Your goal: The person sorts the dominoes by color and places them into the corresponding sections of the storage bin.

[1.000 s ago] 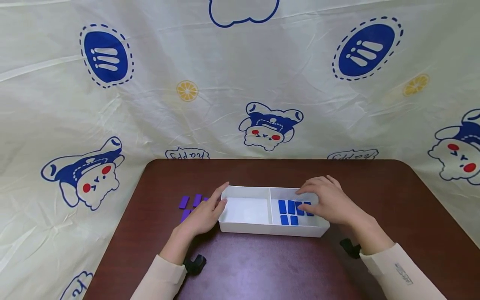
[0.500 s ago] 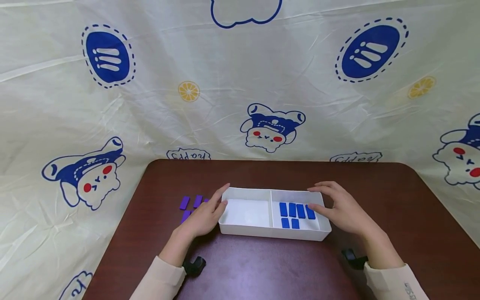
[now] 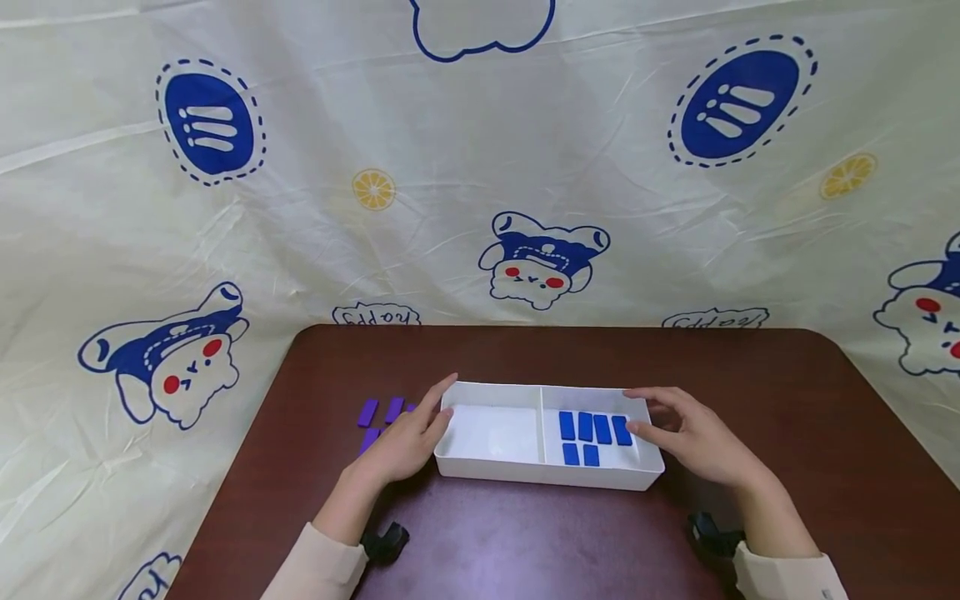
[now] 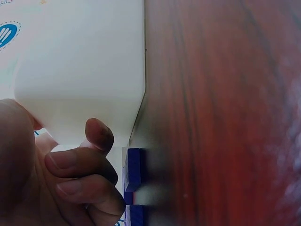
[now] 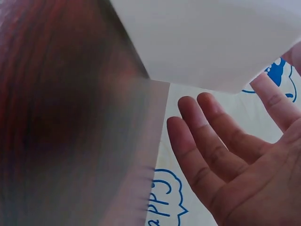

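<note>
A long white box (image 3: 543, 475) with a divider stands on the table. Several flat blue blocks (image 3: 585, 427) lie in two rows in its right compartment. My left hand (image 3: 405, 442) holds the box's left end, thumb over the rim and index finger at the far corner; the left wrist view shows the other fingers (image 4: 89, 165) curled against the end wall. At the right end is my right hand (image 3: 697, 433), index finger by the far corner and thumb over the rim. Its other fingers (image 5: 193, 122) extend loosely beside the wall in the right wrist view.
Several purple blocks (image 3: 367, 412) lie on the table left of the box, partly hidden behind the left hand. The brown tabletop (image 3: 510, 542) ends at a back edge, with a printed white cloth (image 3: 450, 250) hanging behind it.
My right hand has drawn back rightward from over the blue blocks to the box's right end, uncovering them. The left hand keeps its place at the left end.
</note>
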Demonstrator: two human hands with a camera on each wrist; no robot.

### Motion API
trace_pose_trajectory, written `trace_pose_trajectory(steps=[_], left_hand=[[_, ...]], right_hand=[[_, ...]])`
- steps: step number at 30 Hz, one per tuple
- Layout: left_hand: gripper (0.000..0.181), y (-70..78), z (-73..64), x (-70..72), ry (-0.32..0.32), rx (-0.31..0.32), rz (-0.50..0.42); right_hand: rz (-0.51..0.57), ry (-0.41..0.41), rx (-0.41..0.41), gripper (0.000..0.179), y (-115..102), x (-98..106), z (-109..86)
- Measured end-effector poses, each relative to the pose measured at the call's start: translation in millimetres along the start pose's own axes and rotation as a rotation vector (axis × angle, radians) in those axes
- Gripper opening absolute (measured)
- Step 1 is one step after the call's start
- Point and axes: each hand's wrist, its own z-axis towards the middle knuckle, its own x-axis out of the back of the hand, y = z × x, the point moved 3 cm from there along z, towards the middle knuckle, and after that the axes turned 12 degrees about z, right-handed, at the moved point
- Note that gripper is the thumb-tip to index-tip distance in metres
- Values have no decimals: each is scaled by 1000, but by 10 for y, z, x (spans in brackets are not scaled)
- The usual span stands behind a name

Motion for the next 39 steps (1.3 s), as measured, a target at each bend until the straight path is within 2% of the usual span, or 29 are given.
trace_pose_trajectory(steps=[10,15,24,34,39], left_hand=[[53,7,-5,-18,7,20,4],[55,6,-10,-33,5,15,-3],[56,14,-5,-6,2,17,-6],[56,-20,-5,8,5,21,-10],[54,-22,3,7,6,0,-5]], right_hand=[[141,-35,11,59,139,-39,22],[175,-65,-22,59,184,-68,39],[297,-147,-60,58,268,-101,72],[363,-192,-111,61,288,-157,96],[373,-195,-137,60,293,-154,93]])
